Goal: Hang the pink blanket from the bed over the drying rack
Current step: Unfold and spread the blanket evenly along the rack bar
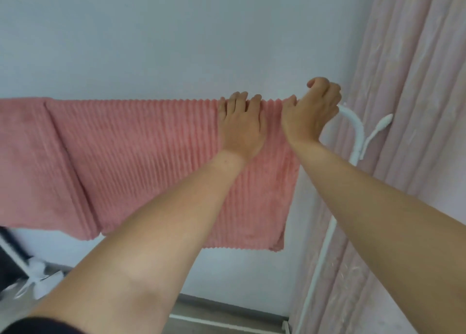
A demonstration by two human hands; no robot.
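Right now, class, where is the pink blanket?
The blanket hangs over the rack top bar, across the left and middle of the head view, its right end under both hands, left of the curtain.

Pink ribbed fleece blanket (141, 157) draped over the white tubular metal drying rack (354, 129), wall behind; left hand (242, 129) flat on its top edge, right hand (311, 111) beside it at the blanket's right end, seemingly gripping the rail; pale pleated curtain (408, 106) right of the rack
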